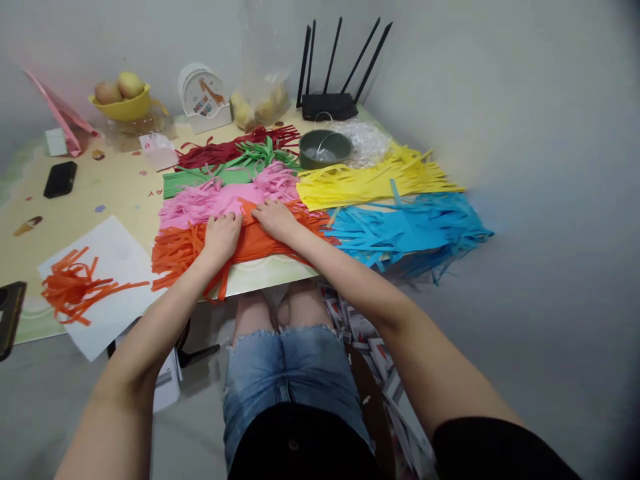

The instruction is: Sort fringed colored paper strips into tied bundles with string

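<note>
A stack of orange fringed paper (257,245) lies along the table's near edge, its cut strips spreading to both sides. My left hand (223,235) and my right hand (276,220) are side by side at its far edge, fingers closed on the sheet's plain middle; the fingertips are partly hidden. Directly behind is pink fringed paper (233,197), then green fringed paper (225,176) and dark red fringed paper (215,153). To the right lie yellow fringed paper (350,183) and blue fringed paper (405,227), whose strips hang past the table edge.
Loose orange strips (80,283) rest on a white sheet (117,267) at left. Two phones, one black (61,180), lie on the table (120,187). Behind stand a green tin (325,149), crumpled clear plastic (370,143), a router (329,107) and a yellow bowl (123,108).
</note>
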Motion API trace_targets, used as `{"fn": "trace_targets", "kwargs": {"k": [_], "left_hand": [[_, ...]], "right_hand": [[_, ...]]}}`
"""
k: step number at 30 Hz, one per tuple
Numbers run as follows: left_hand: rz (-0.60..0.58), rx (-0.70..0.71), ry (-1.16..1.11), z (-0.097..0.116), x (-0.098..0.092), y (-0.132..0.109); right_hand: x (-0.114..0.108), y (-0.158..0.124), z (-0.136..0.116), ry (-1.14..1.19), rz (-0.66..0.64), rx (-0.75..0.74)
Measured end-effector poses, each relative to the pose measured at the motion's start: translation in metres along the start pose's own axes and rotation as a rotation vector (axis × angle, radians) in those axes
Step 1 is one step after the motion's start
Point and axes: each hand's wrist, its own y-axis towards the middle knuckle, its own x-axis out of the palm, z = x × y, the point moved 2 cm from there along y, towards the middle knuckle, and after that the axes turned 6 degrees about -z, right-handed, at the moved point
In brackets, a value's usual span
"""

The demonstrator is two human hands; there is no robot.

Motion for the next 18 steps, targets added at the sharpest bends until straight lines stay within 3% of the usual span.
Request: {"fn": "trace_targets", "kwargs": {"k": [6,12,18], "left_hand": [[-0.026,-0.134,-0.081,-0.012,-0.004,0.012],[-0.076,-0.26,-0.099,-0.016,-0.002,0.028],[-0.012,-0.165,-0.057,-0.017,0.0,0.024]], "right_hand": [[-0.008,0.004,0.004,0.146,-0.038,0.125],[-0.01,0.017,0.002,0.151,-0.068,0.213],[-0.014,0.017,-0.001,0.122,-0.051,0.203]]}}
